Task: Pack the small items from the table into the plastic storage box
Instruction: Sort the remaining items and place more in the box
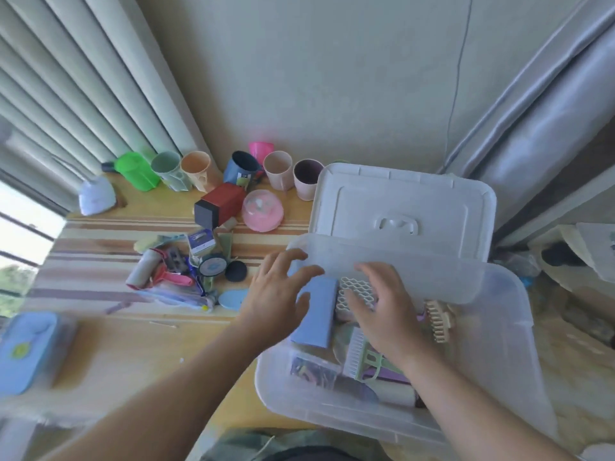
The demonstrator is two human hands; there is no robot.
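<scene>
Reaching hands: both are over the clear plastic storage box [509, 344] at the table's right edge
Left hand [276, 294]: fingers spread and straight, palm down at the box's left wall, thumb beside a blue rectangular block [317, 314]; it grips nothing
Right hand [382, 311]: fingers spread loosely over a white lattice piece [354, 289] inside the box; whether it touches the piece cannot be told
Box contents: the blue block leans along the left side, a cream claw hair clip [439, 319] lies at the right, a pale green comb-like item [366, 357] sits nearer the front, with darker small things beneath, too blurred to name
Lid [402, 201]: white, propped up behind the box's far rim
Wooden table [109, 344]: a heap of small items lies left of the box, among them a lint roller [144, 269] and a black round disc [235, 271]
Back row: a green container [136, 171], several cups in grey, peach, dark blue, pink and mauve, a red-and-black box [218, 204] and a pink domed case [263, 211]
Near left edge: a blue pouch [26, 351], blurred
</scene>
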